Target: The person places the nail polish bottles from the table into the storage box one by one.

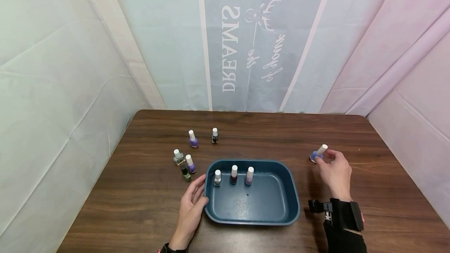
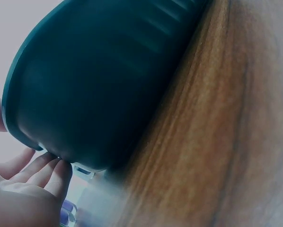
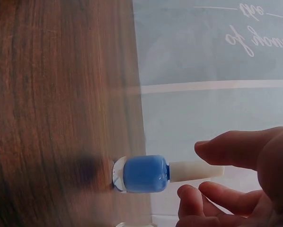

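My left hand (image 1: 191,205) rests against the left end of a dark blue tray (image 1: 295,206); its nearly straight fingers touch the outer wall (image 2: 84,94), with the thumb at the rim. Inside the tray, toward its back left, stand a clear nail polish bottle (image 1: 217,179), a dark one (image 1: 233,175) and a pale lilac one (image 1: 249,176), all white-capped. Over to the right, my right hand (image 1: 336,171) has thumb and fingers on either side of a blue nail polish bottle's white cap (image 3: 193,171). Small gaps show around that cap in the right wrist view. The blue bottle (image 3: 145,174) is upright.
Left of the tray, a clear glittery bottle (image 1: 178,157), a purple bottle (image 1: 191,164) and a dark-capped green bottle (image 1: 186,173) stand close together. Farther back are another purple bottle (image 1: 193,139) and a black one (image 1: 215,136). Fabric hangs behind the wooden table (image 1: 140,206).
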A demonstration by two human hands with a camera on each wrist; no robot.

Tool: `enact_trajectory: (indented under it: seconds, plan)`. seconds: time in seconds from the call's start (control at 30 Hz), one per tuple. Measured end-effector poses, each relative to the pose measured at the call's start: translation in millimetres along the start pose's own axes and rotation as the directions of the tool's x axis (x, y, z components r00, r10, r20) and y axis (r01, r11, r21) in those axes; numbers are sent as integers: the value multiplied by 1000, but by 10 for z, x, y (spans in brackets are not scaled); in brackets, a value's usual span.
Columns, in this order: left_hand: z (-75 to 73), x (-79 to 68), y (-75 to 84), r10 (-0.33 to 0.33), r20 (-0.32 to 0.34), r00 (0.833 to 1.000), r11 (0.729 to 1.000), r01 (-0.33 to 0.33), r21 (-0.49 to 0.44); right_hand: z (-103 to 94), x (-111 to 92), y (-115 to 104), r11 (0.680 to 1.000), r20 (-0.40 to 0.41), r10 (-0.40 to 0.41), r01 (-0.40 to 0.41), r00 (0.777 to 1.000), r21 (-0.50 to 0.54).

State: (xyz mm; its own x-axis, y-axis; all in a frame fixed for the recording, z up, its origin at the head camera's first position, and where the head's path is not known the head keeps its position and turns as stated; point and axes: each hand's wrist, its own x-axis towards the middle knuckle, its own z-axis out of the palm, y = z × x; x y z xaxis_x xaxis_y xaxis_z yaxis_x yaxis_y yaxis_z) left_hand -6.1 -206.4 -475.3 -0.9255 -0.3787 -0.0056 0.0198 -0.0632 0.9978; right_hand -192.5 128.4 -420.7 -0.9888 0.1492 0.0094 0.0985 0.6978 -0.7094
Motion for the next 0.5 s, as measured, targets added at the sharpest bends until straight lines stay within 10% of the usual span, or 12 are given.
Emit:
enact_trajectory:
  seconds: [0.5]
  plan:
    - [-2,0,-11,3,-3,1000,1000,-3,3,74,165,-4,999,33,-16,18,999,-48]
